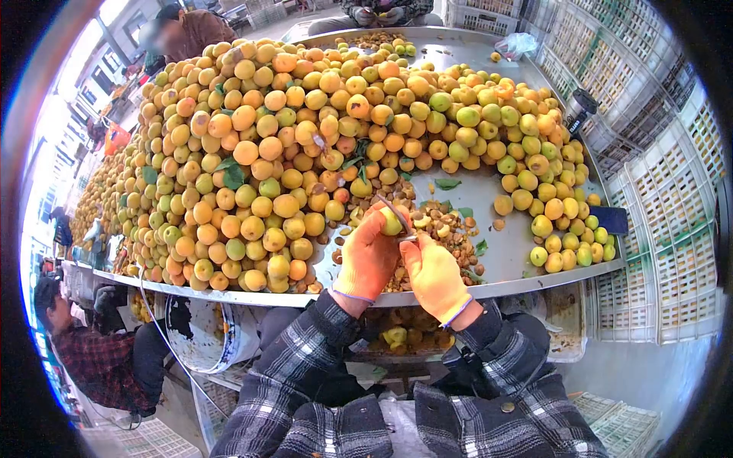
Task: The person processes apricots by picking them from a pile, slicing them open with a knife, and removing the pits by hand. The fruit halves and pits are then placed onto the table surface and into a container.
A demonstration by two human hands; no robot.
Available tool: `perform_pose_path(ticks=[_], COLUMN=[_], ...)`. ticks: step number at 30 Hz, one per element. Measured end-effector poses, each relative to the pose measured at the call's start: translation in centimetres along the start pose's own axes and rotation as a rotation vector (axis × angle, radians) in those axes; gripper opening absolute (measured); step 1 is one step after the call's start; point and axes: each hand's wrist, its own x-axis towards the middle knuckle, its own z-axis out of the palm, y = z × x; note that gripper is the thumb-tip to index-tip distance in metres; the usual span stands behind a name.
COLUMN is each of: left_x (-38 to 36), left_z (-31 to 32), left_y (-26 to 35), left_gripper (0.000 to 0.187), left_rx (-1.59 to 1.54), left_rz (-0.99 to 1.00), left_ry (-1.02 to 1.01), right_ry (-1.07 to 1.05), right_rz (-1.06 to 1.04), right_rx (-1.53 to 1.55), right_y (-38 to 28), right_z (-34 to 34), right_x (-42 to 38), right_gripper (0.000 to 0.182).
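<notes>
Both of my hands wear orange gloves and meet above the near edge of the metal table (527, 284). My left hand (366, 256) is closed around a yellow-green fruit (392, 222). In my right hand (437, 276) is the handle of a small knife (396, 211), whose dark curved blade lies against that fruit. Under and beside the hands are many pits and cut pieces (456, 238). A large heap of orange, yellow and green fruit (252, 145) rises behind and to the left of them.
Plastic crates (657, 221) are stacked at the right. A dark phone-like object (611, 220) and a black cup (582, 103) are near the table's right side. Below the edge are a white bucket (233, 336) and a fruit container (405, 336). Other people sit left and across.
</notes>
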Motion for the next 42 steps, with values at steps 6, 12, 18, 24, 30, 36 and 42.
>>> perform_pose_path(ticks=[6, 12, 18, 24, 30, 36, 42], left_x=[0.4, 0.8, -0.3, 0.1, 0.4, -0.1, -0.2], left_z=[0.6, 0.8, 2.2, 1.3, 2.2, 1.9, 1.4], left_y=[1.4, 1.0, 0.8, 3.0, 2.7, 1.0, 2.7], left_gripper=[0.038, 0.055, 0.065, 0.065, 0.062, 0.063, 0.056], left_rx=[0.267, 0.244, 0.127, 0.493, 0.702, 0.102, 0.360], left_rz=[0.062, 0.032, -0.168, -0.097, 0.004, -0.242, -0.079], left_ry=[-0.081, -0.195, -0.099, -0.173, -0.110, -0.088, -0.119], right_ry=[-0.067, -0.037, -0.011, -0.073, -0.070, 0.012, -0.044], right_rz=[0.063, 0.019, 0.020, -0.027, -0.040, -0.085, -0.085], right_rx=[-0.133, -0.085, -0.209, -0.091, -0.135, -0.259, -0.198], right_y=[-0.9, -0.5, -0.6, -0.4, 0.2, 0.3, -0.9], right_z=[-0.8, -1.5, -1.6, -2.1, -2.6, -1.8, -2.1], right_x=[0.0, 0.3, 0.5, 0.9, 0.7, 0.4, 0.4], right_gripper=[0.029, 0.028, 0.027, 0.026, 0.029, 0.027, 0.027])
